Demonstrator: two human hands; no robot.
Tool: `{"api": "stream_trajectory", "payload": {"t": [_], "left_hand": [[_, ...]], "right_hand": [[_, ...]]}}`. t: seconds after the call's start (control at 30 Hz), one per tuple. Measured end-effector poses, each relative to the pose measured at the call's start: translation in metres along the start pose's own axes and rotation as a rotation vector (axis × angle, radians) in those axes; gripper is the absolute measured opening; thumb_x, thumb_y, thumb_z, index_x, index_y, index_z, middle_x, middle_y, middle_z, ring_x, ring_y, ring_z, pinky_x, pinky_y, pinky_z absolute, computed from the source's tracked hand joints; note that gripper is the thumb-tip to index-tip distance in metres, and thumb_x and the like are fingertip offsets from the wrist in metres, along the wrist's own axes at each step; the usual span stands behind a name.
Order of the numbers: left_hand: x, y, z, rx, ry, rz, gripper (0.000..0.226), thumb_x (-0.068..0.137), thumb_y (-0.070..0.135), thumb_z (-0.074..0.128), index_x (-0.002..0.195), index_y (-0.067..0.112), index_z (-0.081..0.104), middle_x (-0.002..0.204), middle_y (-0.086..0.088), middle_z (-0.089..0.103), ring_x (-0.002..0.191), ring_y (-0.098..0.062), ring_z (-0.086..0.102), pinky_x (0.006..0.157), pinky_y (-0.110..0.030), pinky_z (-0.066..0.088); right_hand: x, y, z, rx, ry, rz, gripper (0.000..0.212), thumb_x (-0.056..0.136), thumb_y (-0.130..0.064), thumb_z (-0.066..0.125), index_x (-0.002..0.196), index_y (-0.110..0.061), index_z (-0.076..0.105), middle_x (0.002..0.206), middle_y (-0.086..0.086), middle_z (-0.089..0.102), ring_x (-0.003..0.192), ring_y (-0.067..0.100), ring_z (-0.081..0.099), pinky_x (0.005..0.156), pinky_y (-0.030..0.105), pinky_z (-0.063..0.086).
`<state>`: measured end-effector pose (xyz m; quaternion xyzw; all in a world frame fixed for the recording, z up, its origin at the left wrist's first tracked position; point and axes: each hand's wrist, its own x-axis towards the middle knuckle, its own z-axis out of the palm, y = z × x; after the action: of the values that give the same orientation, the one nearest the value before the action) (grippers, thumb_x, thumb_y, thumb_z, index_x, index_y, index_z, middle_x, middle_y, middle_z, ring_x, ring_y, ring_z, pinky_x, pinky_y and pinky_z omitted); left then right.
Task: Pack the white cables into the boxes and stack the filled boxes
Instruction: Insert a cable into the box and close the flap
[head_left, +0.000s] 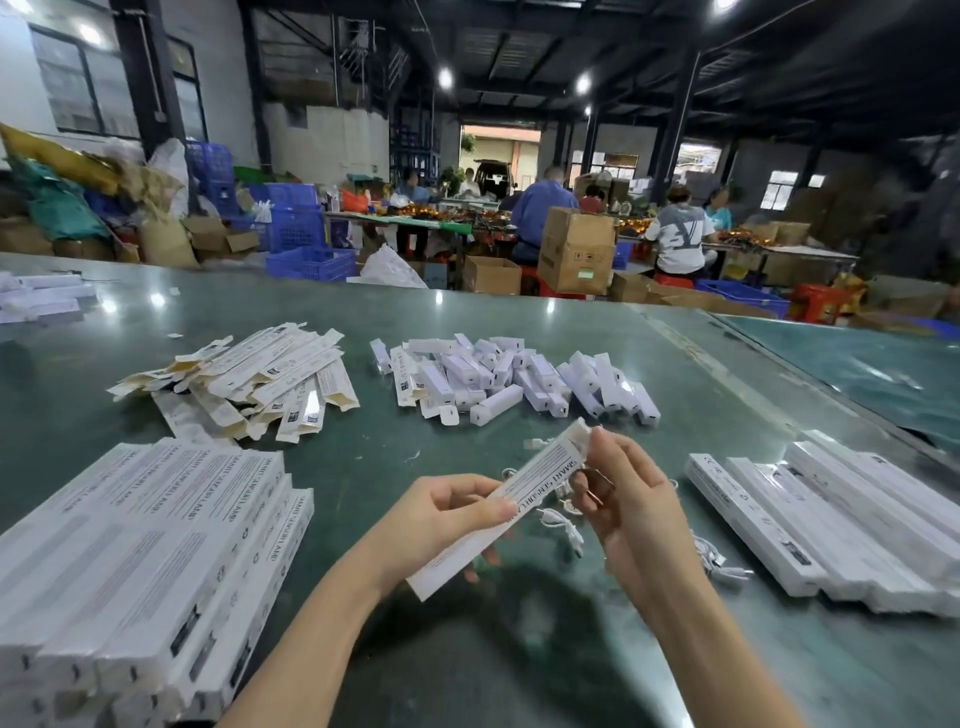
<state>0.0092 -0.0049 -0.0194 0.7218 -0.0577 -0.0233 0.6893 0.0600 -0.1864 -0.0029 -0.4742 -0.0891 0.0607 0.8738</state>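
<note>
A long white printed box is held slanted above the green table, its far end pointing up and right. My left hand grips its lower half, thumb on top. My right hand pinches the box's upper end, where the flap sits; whether that flap is closed is unclear. Loose white cables lie on the table under and between my hands, and more cables lie right of my right wrist. A stack of matching boxes lies at the front left, another group of boxes at the right.
A heap of flat unfolded cartons lies at the mid-left. A pile of small white inner boxes lies behind my hands. More white boxes sit at the far left edge. Beyond the table, seated people work among cardboard boxes and blue crates.
</note>
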Motion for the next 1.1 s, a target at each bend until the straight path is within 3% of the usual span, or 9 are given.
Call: {"api": "stream_trajectory", "payload": {"t": [0.13, 0.27, 0.47, 0.67, 0.8, 0.9, 1.1], "left_hand": [[-0.001, -0.001, -0.002, -0.002, -0.019, -0.009, 0.019, 0.078, 0.036, 0.080, 0.093, 0.024, 0.079, 0.081, -0.005, 0.070, 0.062, -0.017, 0.064, 0.050, -0.027, 0.052], [-0.001, -0.002, -0.003, 0.000, -0.082, -0.037, 0.038, 0.070, 0.046, 0.077, 0.099, 0.021, 0.078, 0.080, -0.004, 0.069, 0.061, -0.017, 0.062, 0.052, -0.026, 0.051], [0.000, -0.005, -0.002, 0.031, -0.090, -0.038, 0.039, 0.070, 0.046, 0.076, 0.101, 0.022, 0.078, 0.078, -0.001, 0.069, 0.060, -0.015, 0.063, 0.048, -0.024, 0.050], [0.000, -0.006, -0.004, 0.004, -0.046, -0.062, 0.024, 0.076, 0.038, 0.072, 0.097, 0.028, 0.080, 0.079, -0.001, 0.071, 0.060, -0.014, 0.064, 0.047, -0.024, 0.050], [0.001, -0.007, -0.003, 0.012, -0.042, -0.064, 0.024, 0.077, 0.039, 0.073, 0.097, 0.028, 0.080, 0.078, -0.001, 0.070, 0.059, -0.013, 0.063, 0.046, -0.024, 0.049], [0.001, -0.008, -0.003, 0.023, -0.050, -0.060, 0.025, 0.077, 0.040, 0.073, 0.097, 0.027, 0.080, 0.079, -0.001, 0.070, 0.059, -0.013, 0.063, 0.046, -0.023, 0.049], [0.002, -0.008, -0.002, 0.030, -0.046, -0.053, 0.036, 0.070, 0.049, 0.076, 0.095, 0.024, 0.080, 0.079, -0.002, 0.070, 0.059, -0.013, 0.063, 0.046, -0.024, 0.049]], "right_hand": [[0.000, -0.001, -0.002, -0.047, -0.068, -0.047, 0.021, 0.068, -0.025, 0.074, 0.086, -0.013, 0.075, 0.076, 0.005, 0.069, 0.059, 0.008, 0.058, 0.056, 0.016, 0.051], [0.002, -0.003, -0.010, -0.095, -0.099, -0.020, 0.023, 0.072, -0.024, 0.070, 0.089, -0.009, 0.069, 0.076, 0.005, 0.070, 0.066, 0.009, 0.063, 0.059, 0.017, 0.053], [0.004, -0.005, -0.016, -0.314, -0.128, -0.112, 0.014, 0.070, -0.028, 0.072, 0.077, -0.016, 0.073, 0.071, 0.005, 0.066, 0.060, 0.014, 0.048, 0.053, 0.018, 0.041], [0.004, -0.003, -0.015, -0.338, -0.164, -0.133, 0.042, 0.069, -0.043, 0.071, 0.093, -0.009, 0.077, 0.077, 0.008, 0.066, 0.062, 0.009, 0.051, 0.057, 0.018, 0.042], [0.007, 0.002, -0.016, -0.390, -0.072, -0.159, 0.019, 0.082, -0.026, 0.069, 0.089, -0.011, 0.078, 0.072, 0.006, 0.068, 0.060, 0.009, 0.053, 0.054, 0.016, 0.045], [0.009, 0.003, -0.018, -0.350, -0.063, -0.142, 0.014, 0.087, -0.015, 0.065, 0.087, -0.007, 0.077, 0.066, 0.006, 0.062, 0.056, 0.010, 0.048, 0.051, 0.016, 0.042], [0.007, 0.001, -0.019, -0.380, -0.088, -0.136, 0.014, 0.083, -0.021, 0.069, 0.092, -0.014, 0.078, 0.079, 0.009, 0.070, 0.064, 0.014, 0.053, 0.060, 0.022, 0.046]]}}
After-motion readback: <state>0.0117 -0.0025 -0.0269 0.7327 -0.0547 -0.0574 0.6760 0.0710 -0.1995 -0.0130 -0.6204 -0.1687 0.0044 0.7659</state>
